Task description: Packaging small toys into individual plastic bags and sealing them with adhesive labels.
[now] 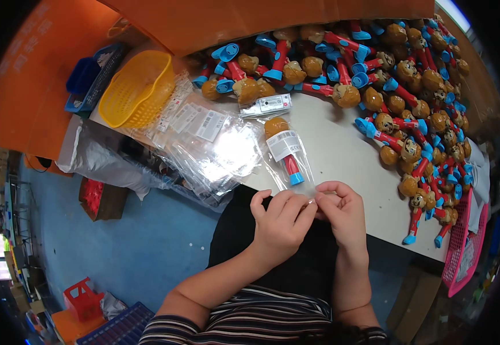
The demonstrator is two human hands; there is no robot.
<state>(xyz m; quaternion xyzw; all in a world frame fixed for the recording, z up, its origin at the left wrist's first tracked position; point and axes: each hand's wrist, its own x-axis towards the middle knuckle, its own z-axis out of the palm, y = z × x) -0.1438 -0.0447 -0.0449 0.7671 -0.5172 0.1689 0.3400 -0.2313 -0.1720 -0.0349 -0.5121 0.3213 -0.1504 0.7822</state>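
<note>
A toy figure (292, 165) with a brown round head, red body and blue base lies inside a clear plastic bag (306, 160) with a white label. The bag rests on the near edge of the pale table, its end toward me. My left hand (284, 221) pinches that end, fingers bent together. Close beside it, my right hand (342, 213) grips the same end between thumb and fingers. Just beyond the bag lies a small packet (267, 106) with a printed label. To the left is a spread of flat clear bags (209, 138) with white labels.
Many similar figures (399, 121) are heaped along the back and right of the table (324, 126). A yellow basket (138, 89) and a blue bin (92, 77) stand at the left. A pink basket (467, 247) sits at the right edge. An orange panel (261, 23) rises behind.
</note>
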